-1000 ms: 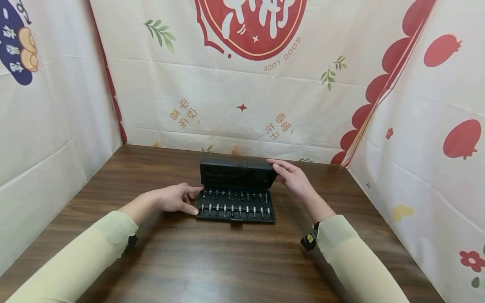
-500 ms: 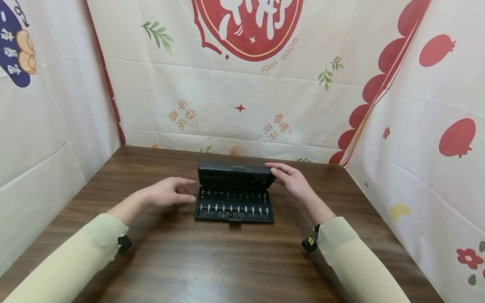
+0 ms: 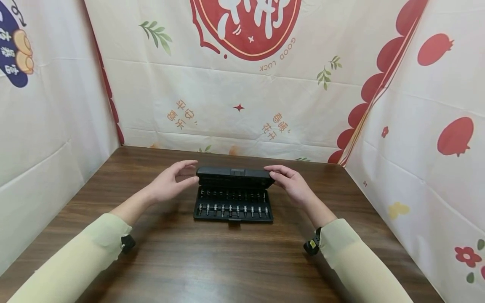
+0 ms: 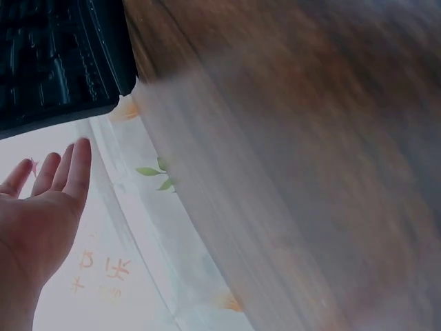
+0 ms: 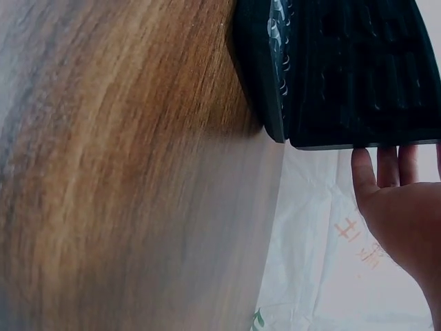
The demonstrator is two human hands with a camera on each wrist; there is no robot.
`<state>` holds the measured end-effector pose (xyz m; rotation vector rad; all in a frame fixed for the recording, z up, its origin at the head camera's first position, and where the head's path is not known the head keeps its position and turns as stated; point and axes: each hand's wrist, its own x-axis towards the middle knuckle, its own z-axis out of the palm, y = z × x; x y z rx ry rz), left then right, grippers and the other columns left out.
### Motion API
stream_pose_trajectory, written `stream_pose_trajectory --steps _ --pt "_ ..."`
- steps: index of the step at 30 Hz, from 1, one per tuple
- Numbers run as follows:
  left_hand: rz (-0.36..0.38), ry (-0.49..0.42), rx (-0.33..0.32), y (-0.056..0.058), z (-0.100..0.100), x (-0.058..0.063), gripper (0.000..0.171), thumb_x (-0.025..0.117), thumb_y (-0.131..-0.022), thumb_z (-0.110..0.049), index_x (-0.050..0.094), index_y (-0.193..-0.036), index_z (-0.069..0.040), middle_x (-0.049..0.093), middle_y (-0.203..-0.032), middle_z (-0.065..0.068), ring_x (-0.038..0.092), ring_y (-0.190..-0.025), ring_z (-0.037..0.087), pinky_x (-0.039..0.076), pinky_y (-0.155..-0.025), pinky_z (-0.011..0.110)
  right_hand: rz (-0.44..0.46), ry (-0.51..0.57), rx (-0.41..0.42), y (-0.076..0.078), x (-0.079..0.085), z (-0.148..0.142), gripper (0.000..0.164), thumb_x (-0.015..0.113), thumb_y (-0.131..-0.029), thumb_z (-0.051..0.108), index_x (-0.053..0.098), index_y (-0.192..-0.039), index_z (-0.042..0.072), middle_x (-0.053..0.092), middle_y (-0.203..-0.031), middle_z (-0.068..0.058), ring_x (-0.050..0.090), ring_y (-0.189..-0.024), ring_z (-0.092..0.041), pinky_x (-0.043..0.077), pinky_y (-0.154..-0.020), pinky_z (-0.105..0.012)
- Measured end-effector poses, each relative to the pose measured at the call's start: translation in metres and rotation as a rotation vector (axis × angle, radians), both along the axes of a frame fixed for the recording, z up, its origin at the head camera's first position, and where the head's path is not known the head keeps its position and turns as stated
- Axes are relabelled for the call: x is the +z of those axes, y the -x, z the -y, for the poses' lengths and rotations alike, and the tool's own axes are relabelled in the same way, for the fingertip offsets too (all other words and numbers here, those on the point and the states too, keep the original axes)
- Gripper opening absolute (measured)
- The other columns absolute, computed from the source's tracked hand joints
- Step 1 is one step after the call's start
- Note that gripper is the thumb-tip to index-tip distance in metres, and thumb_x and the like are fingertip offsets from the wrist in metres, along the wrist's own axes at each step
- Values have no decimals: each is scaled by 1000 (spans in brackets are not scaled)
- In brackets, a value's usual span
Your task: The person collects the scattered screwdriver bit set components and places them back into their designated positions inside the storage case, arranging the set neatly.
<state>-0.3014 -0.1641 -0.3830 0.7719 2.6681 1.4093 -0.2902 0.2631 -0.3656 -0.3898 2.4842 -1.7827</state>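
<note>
A black plastic socket bit case (image 3: 212, 218) stands unfolded on the table, its lid (image 3: 235, 180) tilted up at the back and leaning forward. Two rows of small silver bits (image 3: 230, 210) fill the base; the lid overhangs the rear row, which is in shadow. My right hand (image 3: 293, 185) pinches the lid's right end, thumb in front and fingers behind. In the right wrist view its fingers (image 5: 365, 169) meet the lid's edge. My left hand (image 3: 168, 181) is beside the lid's left end, fingers extended and thumb apart. The left wrist view shows a gap between its fingertips (image 4: 83, 146) and the lid.
The dark wood table (image 3: 227, 265) carries the case near its middle. Printed white cloth (image 3: 242, 84) hangs along the back edge and both sides. A dark wrist camera (image 3: 311, 247) sits below the right sleeve, another camera (image 3: 128, 243) by the left.
The left hand has let go of the base's left side and risen beside the lid. Held by the right hand, the lid has swung forward and down a little.
</note>
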Motion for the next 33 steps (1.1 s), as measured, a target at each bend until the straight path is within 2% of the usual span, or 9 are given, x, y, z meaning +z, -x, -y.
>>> stream_pose_trajectory --steps 4,8,17,24,29,33 --pt "14 -24 -23 2 -5 0 63 58 -114 -49 45 -169 -23 47 -172 11 52 -154 37 46 -121 61 0 -8 0 -1 1 1 42 58 -116 30 65 -150 6 59 -156 -11 62 -124 -12 48 -120 -41" --pt "12 -19 -28 3 -11 2 60 52 -115 -53 45 -169 -28 50 -169 10 55 -150 35 47 -120 61 1 -11 9 -4 1 2 42 59 -115 30 65 -150 5 61 -153 -11 63 -124 -12 48 -121 -41" --pt "-10 7 -51 4 -21 8 57 47 -117 -53 48 -168 -27 52 -168 13 54 -151 35 44 -122 62 -27 -58 21 -6 -2 -1 40 60 -115 29 68 -147 7 61 -153 -14 61 -128 -16 48 -121 -46" --pt "-9 24 -66 7 -28 7 54 46 -117 -53 54 -164 -27 55 -167 7 49 -156 34 40 -126 61 -39 -75 42 -6 -3 1 41 61 -114 31 68 -148 9 60 -157 -13 58 -138 -24 41 -125 -57" --pt "-11 25 -82 8 -33 6 53 46 -117 -52 55 -164 -28 57 -166 5 49 -157 32 41 -126 61 -19 -117 50 -7 -4 4 42 62 -113 41 70 -148 19 58 -162 -6 46 -154 -32 29 -129 -66" --pt "-13 21 -103 9 -35 6 51 47 -117 -51 58 -162 -29 58 -164 3 50 -157 29 42 -126 59 -16 -142 71 -8 -4 7 40 63 -113 42 71 -147 23 59 -162 -4 46 -155 -33 28 -130 -68"
